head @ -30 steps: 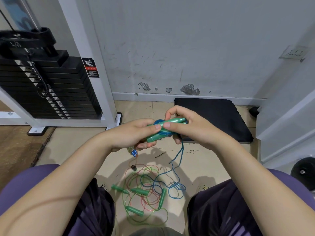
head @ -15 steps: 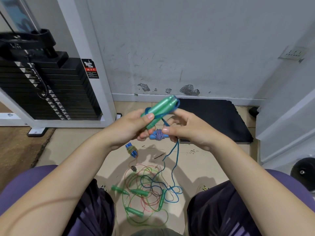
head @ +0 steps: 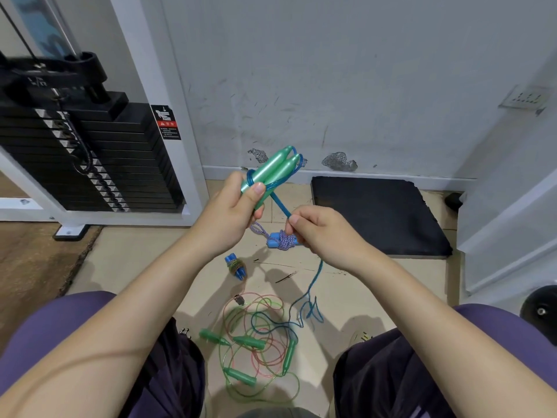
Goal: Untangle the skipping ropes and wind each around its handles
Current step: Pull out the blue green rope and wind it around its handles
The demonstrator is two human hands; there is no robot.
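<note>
Head view: two hands, left gripping two green handles, right pinching blue rope.

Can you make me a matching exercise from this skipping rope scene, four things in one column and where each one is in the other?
Things:
1. pair of green handles
2. blue cord
3. blue handles wound with striped rope
4. red and green ropes

Places:
A. tangled on the floor between the knees
B. gripped in the left hand
C. lying on the floor beside the black mat
D. pinched by the right hand

Pairs: 1-B, 2-D, 3-C, 4-A
</note>
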